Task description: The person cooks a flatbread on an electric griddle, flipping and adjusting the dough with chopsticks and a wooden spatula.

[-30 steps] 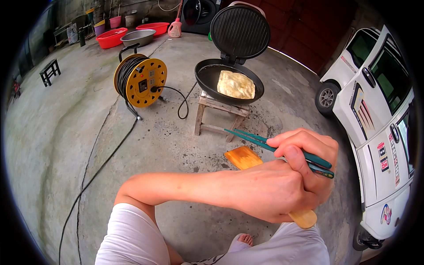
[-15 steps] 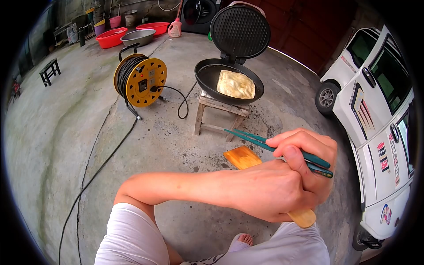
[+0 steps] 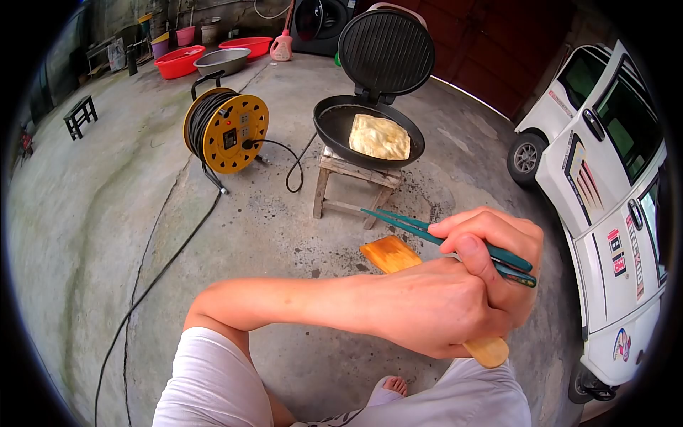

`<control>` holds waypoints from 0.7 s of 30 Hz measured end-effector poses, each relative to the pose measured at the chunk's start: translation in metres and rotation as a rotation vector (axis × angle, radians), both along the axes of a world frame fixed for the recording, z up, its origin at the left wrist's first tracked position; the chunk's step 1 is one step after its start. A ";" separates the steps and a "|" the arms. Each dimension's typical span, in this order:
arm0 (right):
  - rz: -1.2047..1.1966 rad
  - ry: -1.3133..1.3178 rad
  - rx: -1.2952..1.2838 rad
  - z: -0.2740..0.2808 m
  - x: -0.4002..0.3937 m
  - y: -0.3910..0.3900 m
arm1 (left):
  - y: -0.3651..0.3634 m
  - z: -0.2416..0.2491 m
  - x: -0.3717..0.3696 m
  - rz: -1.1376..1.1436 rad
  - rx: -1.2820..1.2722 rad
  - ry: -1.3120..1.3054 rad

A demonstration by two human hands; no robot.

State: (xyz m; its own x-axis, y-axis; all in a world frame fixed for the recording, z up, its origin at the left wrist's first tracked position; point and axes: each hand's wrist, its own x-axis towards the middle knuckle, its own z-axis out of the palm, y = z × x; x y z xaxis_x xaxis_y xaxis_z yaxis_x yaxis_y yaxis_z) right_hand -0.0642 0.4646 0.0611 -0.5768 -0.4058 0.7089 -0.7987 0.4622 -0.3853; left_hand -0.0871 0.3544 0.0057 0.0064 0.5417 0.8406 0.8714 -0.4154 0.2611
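Note:
My left hand (image 3: 445, 309) reaches across from the left, its fingers closed round a wooden spatula. The amber blade (image 3: 390, 252) shows above the wrist and the pale handle end (image 3: 488, 351) below the fist. Just beyond it, my right hand (image 3: 501, 242) pinches green chopsticks (image 3: 413, 225), whose tips point left. The hands overlap, and part of the right one is hidden. Farther forward, a folded, lightly browned flatbread (image 3: 380, 137) lies in the round black electric pan (image 3: 331, 128). The pan's ridged lid (image 3: 386, 51) stands raised.
A wooden stool (image 3: 356, 181) bears the pan. To its left stands a yellow cable reel (image 3: 231, 135), its black cable crossing the floor. Basins (image 3: 178, 62), a pink bottle (image 3: 282, 47) and a washing machine (image 3: 320, 27) are at the back. A white vehicle (image 3: 569, 171) stands right.

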 end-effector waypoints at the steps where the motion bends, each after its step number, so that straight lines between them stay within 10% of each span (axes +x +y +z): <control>1: -0.001 0.001 0.001 0.000 0.000 0.000 | 0.000 0.000 0.000 0.002 0.000 0.000; 21: -0.011 0.016 0.013 -0.001 0.000 0.001 | 0.000 -0.001 -0.001 -0.002 -0.009 0.007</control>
